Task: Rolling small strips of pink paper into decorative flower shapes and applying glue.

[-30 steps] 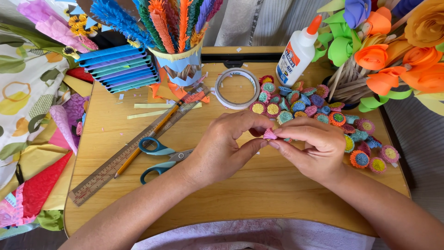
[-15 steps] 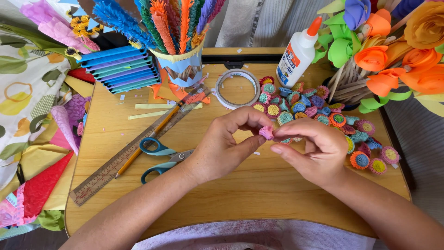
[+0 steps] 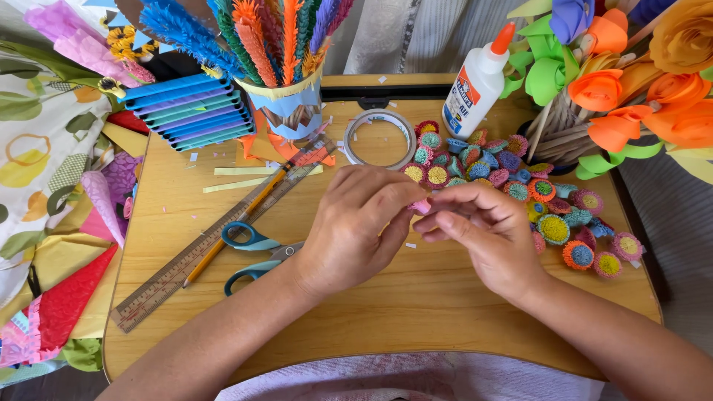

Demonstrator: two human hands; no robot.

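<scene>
Over mid-table, left hand (image 3: 355,226) and right hand (image 3: 486,230) pinching a pink paper roll (image 3: 422,206), scissors (image 3: 256,255) near left, bare wood toward front edge.

Pink paper piece (image 3: 421,206) between fingertips. Teal-handled scissors (image 3: 249,252), white glue bottle (image 3: 475,85) with orange cap. Multicolour fringed paper flowers (image 3: 520,186), tan wooden table (image 3: 416,297).

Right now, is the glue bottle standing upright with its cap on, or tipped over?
Upright and capped: the white glue bottle stands on its base at the back of the wooden table, orange cap on top, beside the tape ring.
</scene>
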